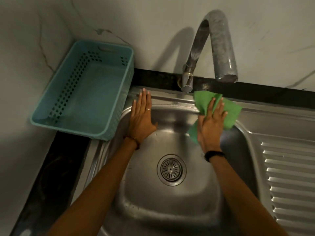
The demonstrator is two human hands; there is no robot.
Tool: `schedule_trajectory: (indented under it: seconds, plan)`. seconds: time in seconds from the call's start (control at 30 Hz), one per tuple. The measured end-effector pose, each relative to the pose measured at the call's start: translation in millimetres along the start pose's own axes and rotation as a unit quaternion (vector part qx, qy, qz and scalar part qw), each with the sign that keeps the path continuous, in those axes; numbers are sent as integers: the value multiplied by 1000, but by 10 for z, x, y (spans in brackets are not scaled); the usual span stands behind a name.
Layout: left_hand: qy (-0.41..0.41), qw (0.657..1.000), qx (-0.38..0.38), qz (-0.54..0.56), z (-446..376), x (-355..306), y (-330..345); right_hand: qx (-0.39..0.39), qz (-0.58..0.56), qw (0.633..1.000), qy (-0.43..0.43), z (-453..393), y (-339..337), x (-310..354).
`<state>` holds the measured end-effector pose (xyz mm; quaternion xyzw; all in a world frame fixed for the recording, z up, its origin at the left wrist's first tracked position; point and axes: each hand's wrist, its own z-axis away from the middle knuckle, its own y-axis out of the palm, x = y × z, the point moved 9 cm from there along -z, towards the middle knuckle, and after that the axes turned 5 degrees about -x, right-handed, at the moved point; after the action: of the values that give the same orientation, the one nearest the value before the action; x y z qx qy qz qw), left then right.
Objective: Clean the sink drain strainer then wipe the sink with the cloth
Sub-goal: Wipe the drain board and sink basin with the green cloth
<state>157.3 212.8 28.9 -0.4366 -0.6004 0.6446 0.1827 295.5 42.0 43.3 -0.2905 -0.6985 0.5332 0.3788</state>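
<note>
Left hand [141,114] ringed; black band [214,155] on right wrist.

Dim, greenish light; soft focus, wide-angle bending at edges.

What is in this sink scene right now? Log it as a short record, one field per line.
left hand: flat, fingers straight, resting on the sink's back-left rim
right hand: flat, pressing the cloth
cloth: green, at the sink's back-right corner, partly over the rim
strainer: seated in the drain, nothing on it
sink: steel, ribbed drainboard to the right
tap: no water running
basket: blue, left of the sink, empty
</note>
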Motion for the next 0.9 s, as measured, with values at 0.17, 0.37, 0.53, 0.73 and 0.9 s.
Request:
schedule_trajectory:
  seconds: [0.17, 0.37, 0.53, 0.73, 0.9]
  plan:
    - [7, 999, 6, 52, -5, 22, -31, 32, -81, 983, -163, 172, 282, 1326]
    - [32, 998, 20, 47, 7, 25, -91, 43, -43, 953, -296, 183, 288, 1317]
    - [18, 999, 10, 34, 21, 9, -80, 31, 22, 986, -162, 94, 88, 104]
    - [6, 1000, -11, 29, 44, -18, -75, 35, 41, 998, 25, 76, -248, -748]
    - [5, 1000, 11, 11, 71, -13, -32, 39, 7, 998, 51, 88, -12, -173]
